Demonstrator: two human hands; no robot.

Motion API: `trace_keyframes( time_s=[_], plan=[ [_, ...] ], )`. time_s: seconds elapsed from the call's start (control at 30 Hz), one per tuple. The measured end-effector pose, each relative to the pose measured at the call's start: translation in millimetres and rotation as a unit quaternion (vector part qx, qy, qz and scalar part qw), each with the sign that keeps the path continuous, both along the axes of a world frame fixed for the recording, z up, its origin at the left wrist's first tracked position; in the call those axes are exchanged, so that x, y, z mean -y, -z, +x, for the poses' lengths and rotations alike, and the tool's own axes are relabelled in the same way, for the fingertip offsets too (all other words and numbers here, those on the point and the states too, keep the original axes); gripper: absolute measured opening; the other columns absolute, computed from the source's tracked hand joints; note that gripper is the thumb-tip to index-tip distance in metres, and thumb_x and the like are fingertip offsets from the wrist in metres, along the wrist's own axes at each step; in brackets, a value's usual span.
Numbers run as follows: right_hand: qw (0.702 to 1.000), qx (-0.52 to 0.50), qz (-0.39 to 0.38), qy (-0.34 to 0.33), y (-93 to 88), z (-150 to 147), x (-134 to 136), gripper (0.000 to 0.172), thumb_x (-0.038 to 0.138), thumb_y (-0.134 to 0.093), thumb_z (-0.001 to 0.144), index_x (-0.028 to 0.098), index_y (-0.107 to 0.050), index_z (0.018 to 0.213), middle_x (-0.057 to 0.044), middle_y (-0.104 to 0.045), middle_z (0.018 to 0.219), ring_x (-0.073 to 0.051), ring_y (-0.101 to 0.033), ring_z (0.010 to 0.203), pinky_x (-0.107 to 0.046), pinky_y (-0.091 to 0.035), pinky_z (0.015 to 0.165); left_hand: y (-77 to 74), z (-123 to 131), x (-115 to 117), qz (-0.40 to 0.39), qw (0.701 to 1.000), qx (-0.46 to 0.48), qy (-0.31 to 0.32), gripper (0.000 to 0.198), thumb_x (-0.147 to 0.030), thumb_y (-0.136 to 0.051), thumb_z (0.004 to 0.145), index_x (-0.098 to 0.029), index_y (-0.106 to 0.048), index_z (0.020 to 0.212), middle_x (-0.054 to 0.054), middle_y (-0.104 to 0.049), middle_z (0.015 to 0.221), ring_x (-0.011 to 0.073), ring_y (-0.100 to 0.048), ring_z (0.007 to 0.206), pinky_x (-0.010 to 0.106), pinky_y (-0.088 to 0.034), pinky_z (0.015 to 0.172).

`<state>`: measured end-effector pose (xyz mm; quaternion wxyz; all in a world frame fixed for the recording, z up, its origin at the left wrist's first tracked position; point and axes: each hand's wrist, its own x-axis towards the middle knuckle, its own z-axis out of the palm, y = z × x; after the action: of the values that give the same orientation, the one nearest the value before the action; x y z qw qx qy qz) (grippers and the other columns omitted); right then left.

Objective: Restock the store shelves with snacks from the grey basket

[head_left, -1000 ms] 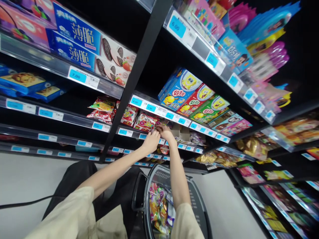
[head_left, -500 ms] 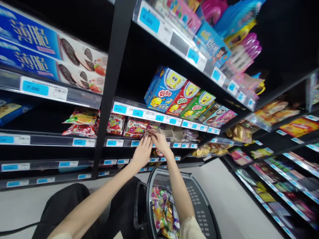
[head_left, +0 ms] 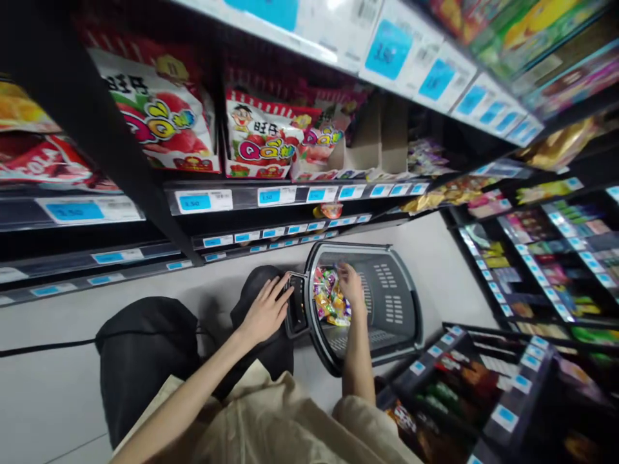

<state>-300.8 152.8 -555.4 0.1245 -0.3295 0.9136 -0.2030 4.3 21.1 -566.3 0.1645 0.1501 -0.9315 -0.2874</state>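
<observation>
My left hand point(head_left: 265, 310) lies with its fingers spread over my knee, the fingertips touching the black handle point(head_left: 297, 332) at the basket's near side. My right hand point(head_left: 350, 283) is down inside the grey shopping basket point(head_left: 394, 306), its fingers curled above a heap of small wrapped candies point(head_left: 329, 301). Something small and dark shows at those fingertips, too blurred to name. Above on the shelf are red-and-white gummy candy bags point(head_left: 264, 138), with a cardboard display box point(head_left: 370, 145) to their right.
A shelf edge with blue price tags point(head_left: 275, 194) runs across in front of me, above lower shelves. My knee point(head_left: 149, 348) is beside the basket on the pale floor point(head_left: 445, 270). A low rack of snacks point(head_left: 464, 380) stands at the right, and a black cable point(head_left: 53, 349) crosses at left.
Both hands have come down from the candy shelf. My right hand is now in the basket, my left at its handle. The view has tilted downward and moved closer to the shelf.
</observation>
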Motion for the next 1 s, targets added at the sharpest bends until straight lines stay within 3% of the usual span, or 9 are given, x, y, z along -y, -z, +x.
trace_keyframes(
  time_s=[0.1,0.2,0.37,0.57,0.67,0.83,1.0],
  plan=[
    [0.986,0.083,0.145,-0.021,34.6,4.1,-12.0,0.039,0.014,-0.062,0.083,0.015,-0.070,0.121,-0.015,-0.076,0.120,-0.025,-0.072,0.110,-0.038,-0.055,0.100,-11.3,-7.6,-9.5,0.014,1.000,0.017,-0.022,0.035,-0.014,-0.051,0.097,-0.015,-0.069,0.127,0.014,-0.025,0.173,0.0363,-0.028,0.158,0.060,-0.032,0.128],
    [0.975,0.123,0.182,-0.017,57.7,11.2,-8.9,0.046,0.011,-0.072,0.075,0.018,-0.072,0.120,-0.011,-0.078,0.117,-0.024,-0.074,0.106,-0.034,-0.058,0.095,-19.3,-14.8,-17.9,0.019,0.999,0.036,-0.033,0.025,-0.011,-0.055,0.093,-0.012,-0.073,0.110,0.016,-0.021,0.174,0.0394,-0.027,0.158,0.062,-0.031,0.128],
    [0.964,0.134,0.227,-0.011,77.4,8.7,0.7,0.057,0.009,-0.074,0.074,0.016,-0.068,0.131,-0.014,-0.074,0.127,-0.025,-0.071,0.117,-0.033,-0.054,0.102,-15.1,-16.9,-24.7,0.006,0.998,0.032,-0.051,0.026,-0.026,-0.053,0.100,-0.011,-0.070,0.114,0.019,-0.014,0.174,0.0398,-0.032,0.156,0.062,-0.031,0.127],
    [0.945,0.151,0.290,0.023,79.0,-2.7,-17.1,0.045,0.010,-0.076,0.072,0.016,-0.072,0.117,-0.012,-0.078,0.112,-0.024,-0.075,0.103,-0.030,-0.058,0.086,-12.2,-16.9,-25.2,-0.001,0.998,0.042,-0.041,0.029,-0.021,-0.051,0.099,-0.011,-0.068,0.121,0.021,-0.012,0.174,0.0347,-0.044,0.151,0.058,-0.030,0.129],
    [0.940,0.146,0.302,0.061,78.1,0.2,-31.3,0.045,0.014,-0.077,0.075,0.013,-0.069,0.119,-0.012,-0.078,0.107,-0.024,-0.074,0.100,-0.029,-0.057,0.083,-11.6,-17.6,-25.4,0.002,0.999,0.032,-0.037,0.032,-0.020,-0.051,0.099,-0.010,-0.068,0.124,0.020,-0.010,0.174,0.0343,-0.041,0.153,0.056,-0.032,0.128],
    [0.933,0.150,0.305,0.117,80.7,22.5,-38.3,0.039,0.029,-0.077,0.087,0.012,-0.065,0.120,-0.011,-0.074,0.111,-0.020,-0.072,0.097,-0.034,-0.057,0.088,-8.7,-17.2,-25.1,0.010,0.999,0.010,-0.030,0.034,-0.018,-0.048,0.099,-0.009,-0.068,0.126,0.016,0.001,0.176,0.0364,-0.036,0.155,0.054,-0.037,0.126],
    [0.935,0.156,0.285,0.143,68.4,48.7,-35.7,0.038,0.033,-0.076,0.093,0.014,-0.065,0.124,-0.013,-0.068,0.125,-0.025,-0.068,0.111,-0.044,-0.057,0.097,-7.6,-14.0,-21.7,0.023,0.999,0.010,-0.037,0.034,-0.018,-0.051,0.098,-0.016,-0.070,0.125,0.007,-0.007,0.177,0.0373,-0.048,0.147,0.054,-0.045,0.121]
  ],
)
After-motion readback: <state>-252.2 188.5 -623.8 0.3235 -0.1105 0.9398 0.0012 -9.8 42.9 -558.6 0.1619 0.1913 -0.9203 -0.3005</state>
